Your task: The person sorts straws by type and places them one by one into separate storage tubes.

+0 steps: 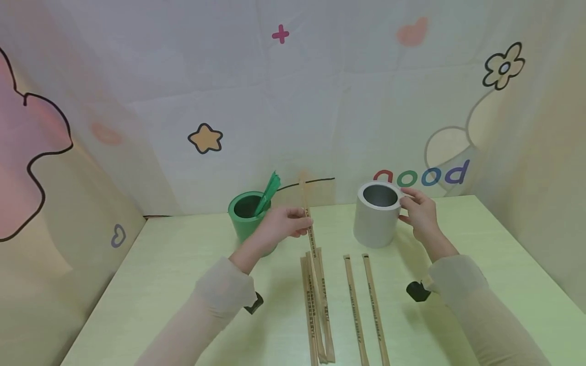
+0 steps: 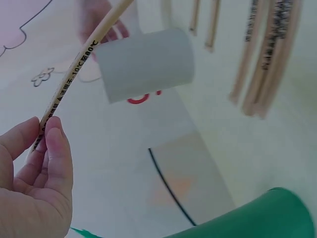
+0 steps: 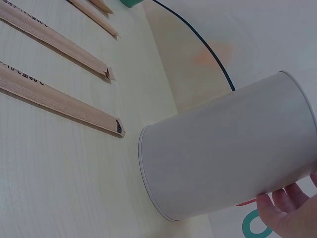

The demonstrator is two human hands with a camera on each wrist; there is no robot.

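The left hand (image 1: 280,223) pinches one paper-wrapped straw (image 1: 308,216) between thumb and fingertips, holding it raised and nearly upright above the counter (image 1: 183,274); the left wrist view shows printed lettering along its wrapper. The right hand (image 1: 418,213) holds the rim of the grey cup (image 1: 376,213), with thumb and fingers curled against its upper edge. The grey cup stands upright on the counter, toward the back and right of centre. The green cup (image 1: 244,216) stands upright to the left, just behind the left hand, with a green wrapper (image 1: 269,192) sticking out of its opening. A bundle of wrapped straws (image 1: 316,305) lies flat on the counter below the raised straw. Two single wrapped straws (image 1: 363,305) lie side by side to the right of the bundle, just in front of the grey cup.
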